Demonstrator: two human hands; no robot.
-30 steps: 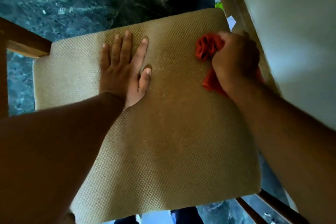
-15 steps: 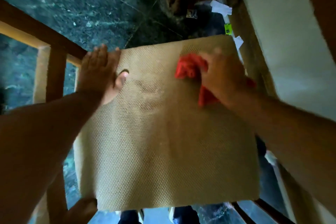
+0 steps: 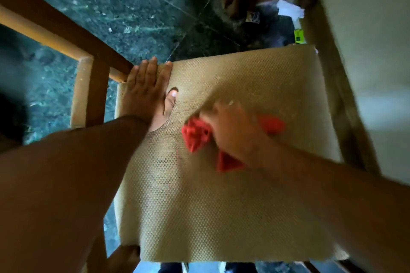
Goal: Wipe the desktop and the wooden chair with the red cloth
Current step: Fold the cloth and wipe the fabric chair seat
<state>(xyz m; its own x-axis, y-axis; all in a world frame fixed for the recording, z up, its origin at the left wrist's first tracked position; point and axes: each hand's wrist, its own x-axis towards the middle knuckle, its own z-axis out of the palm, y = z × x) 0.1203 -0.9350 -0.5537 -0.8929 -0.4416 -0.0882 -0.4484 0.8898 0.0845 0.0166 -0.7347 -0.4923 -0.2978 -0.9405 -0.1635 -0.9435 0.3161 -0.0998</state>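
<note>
The wooden chair's tan woven seat cushion [image 3: 221, 206] fills the middle of the head view, with the chair's wooden arm frame [image 3: 93, 86] at its left. My left hand [image 3: 146, 91] lies flat, fingers together, on the cushion's far left corner beside the frame. My right hand [image 3: 233, 131], blurred by motion, is closed on the bunched red cloth [image 3: 196, 135] and presses it onto the cushion's middle right. Red folds stick out on both sides of the fist. The pale desktop [image 3: 372, 51] runs along the right edge.
Dark green marble floor [image 3: 111, 6] lies beyond and left of the chair. Under the desk sit white paper scraps [image 3: 289, 8] and a small yellow-green item [image 3: 299, 36]. A wooden desk leg [image 3: 328, 95] stands close to the cushion's right side.
My right hand has swept the red cloth from the cushion's far right toward the middle and nearer to me. My left hand has shifted from the seat's centre to its far left corner.
</note>
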